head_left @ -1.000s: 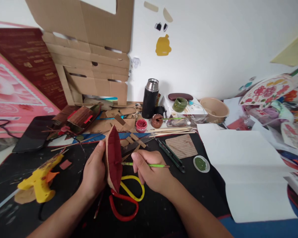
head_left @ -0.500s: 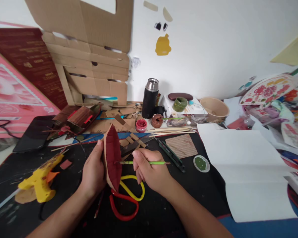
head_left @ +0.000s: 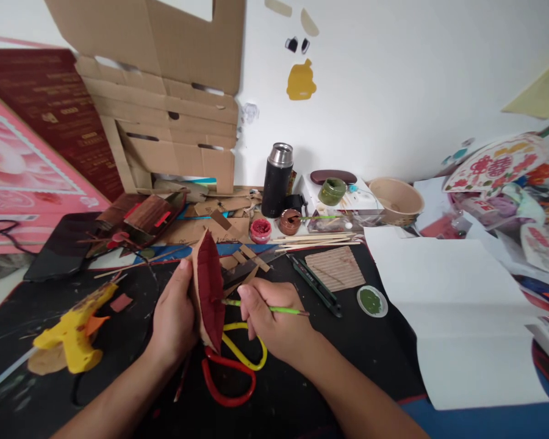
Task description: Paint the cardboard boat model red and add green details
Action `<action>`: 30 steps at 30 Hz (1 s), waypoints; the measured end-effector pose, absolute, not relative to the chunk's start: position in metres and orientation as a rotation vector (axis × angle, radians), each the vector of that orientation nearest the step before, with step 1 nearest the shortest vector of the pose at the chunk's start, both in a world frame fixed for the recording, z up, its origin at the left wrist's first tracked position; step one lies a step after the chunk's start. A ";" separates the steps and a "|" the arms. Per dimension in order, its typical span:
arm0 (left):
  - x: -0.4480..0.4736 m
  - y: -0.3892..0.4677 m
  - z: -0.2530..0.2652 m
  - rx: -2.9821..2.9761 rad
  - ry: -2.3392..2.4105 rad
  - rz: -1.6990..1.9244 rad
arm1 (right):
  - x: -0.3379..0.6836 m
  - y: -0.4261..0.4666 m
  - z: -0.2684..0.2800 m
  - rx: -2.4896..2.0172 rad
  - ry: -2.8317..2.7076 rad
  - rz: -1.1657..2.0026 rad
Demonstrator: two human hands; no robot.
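Paintbrush [head_left: 287, 310] is pinched by fingers of the right hand [head_left: 277, 320]. Red-faced cardboard [head_left: 210, 292] is clasped by the left hand [head_left: 174, 311].

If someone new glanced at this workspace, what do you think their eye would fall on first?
Probably the dark red piece at the centre, held in the left hand, with the right hand holding a green paintbrush at its red side. Red and yellow scissor handles stand out below it, and a yellow glue gun lies at the left.
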State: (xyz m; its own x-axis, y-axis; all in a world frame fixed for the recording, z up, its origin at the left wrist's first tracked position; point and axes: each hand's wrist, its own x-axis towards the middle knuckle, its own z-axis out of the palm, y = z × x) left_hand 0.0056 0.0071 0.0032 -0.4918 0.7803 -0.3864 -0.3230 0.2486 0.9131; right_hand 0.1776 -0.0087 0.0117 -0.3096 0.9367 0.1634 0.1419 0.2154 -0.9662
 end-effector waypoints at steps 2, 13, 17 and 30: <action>0.009 0.006 0.006 0.310 1.449 1.421 | 0.176 -0.009 0.010 -1.025 -1.590 1.267; 0.010 0.010 0.019 0.027 1.199 1.290 | 0.173 -0.006 0.010 -0.963 -1.282 1.571; 0.010 0.013 0.023 0.014 1.152 1.248 | 0.172 -0.006 0.012 -0.899 -1.219 1.648; 0.011 0.014 0.020 0.088 1.217 1.263 | 0.172 -0.013 0.011 -0.957 -1.489 1.440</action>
State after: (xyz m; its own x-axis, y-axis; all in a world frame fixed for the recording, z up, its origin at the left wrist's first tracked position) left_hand 0.0113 0.0144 0.0196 -0.1810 0.7482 -0.6383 -0.6656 0.3846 0.6396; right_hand 0.1719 -0.0125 0.0112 -0.3617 0.9305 0.0573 -0.0259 0.0514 -0.9983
